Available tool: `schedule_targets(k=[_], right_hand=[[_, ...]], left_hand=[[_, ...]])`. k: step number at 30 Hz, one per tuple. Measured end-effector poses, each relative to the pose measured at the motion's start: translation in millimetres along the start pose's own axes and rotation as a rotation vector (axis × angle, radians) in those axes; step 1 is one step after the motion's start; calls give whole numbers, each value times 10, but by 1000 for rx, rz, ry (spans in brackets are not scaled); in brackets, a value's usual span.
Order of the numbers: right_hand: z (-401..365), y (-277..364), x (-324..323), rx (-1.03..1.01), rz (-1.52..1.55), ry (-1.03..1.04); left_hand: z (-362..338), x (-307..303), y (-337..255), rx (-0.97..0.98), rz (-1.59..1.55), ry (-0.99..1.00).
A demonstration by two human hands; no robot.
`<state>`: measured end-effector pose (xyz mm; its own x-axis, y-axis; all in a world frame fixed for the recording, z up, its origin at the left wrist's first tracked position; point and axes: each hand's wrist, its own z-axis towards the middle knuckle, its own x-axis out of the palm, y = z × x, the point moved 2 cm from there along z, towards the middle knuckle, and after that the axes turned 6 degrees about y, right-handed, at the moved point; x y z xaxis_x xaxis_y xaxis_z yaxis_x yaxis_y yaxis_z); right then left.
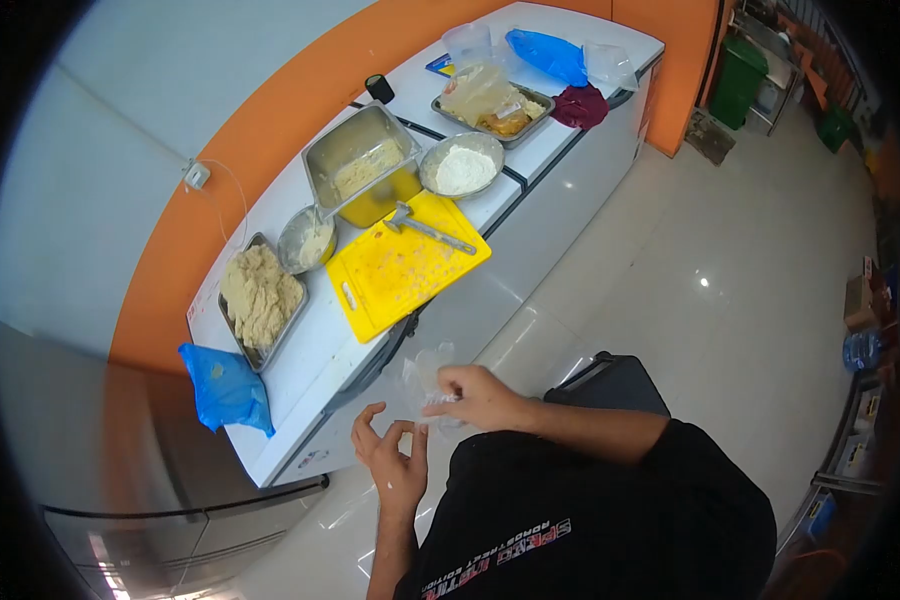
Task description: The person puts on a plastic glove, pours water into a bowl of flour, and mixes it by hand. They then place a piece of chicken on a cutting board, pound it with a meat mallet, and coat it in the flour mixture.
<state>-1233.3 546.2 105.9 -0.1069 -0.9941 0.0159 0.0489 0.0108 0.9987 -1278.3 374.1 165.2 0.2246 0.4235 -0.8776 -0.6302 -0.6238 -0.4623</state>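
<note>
In front of my body, my right hand [478,397] is closed and pinches a thin, crumpled clear plastic glove [417,380]. The plastic spreads out above and to the left of the fist, and a little hangs beneath it. My left hand [395,460] is raised just left of it with fingers bent and apart, one fingertip right at the plastic's lower edge. Small whitish specks stick to that hand. Beyond both hands lies a yellow cutting board [400,268] dotted with crumbs, with a grey meat mallet [435,232] resting across it.
On the white chest freezer [322,352] stand a tray of breaded food [262,300], a small bowl [295,240], a deep steel pan [342,150], a flour bowl [465,170] and another tray [545,112]. A blue bag [228,390] lies at the near left corner. A dark bin [615,385] stands behind my right arm.
</note>
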Motion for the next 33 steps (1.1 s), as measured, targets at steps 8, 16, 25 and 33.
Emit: schedule_targets(k=[8,16,25,33], right_hand=[[-51,296,-552,-490,-825,-292],[595,-210,-628,262,5,-308],[1334,-341,-579,154,941,-598],[1510,-78,-513,116,1031,-586]], left_hand=[[867,166,215,169,-160,-18],[1620,225,130,615,-202,230],[2217,334,536,755,-66,282],[2412,363,469,950,-204,316]])
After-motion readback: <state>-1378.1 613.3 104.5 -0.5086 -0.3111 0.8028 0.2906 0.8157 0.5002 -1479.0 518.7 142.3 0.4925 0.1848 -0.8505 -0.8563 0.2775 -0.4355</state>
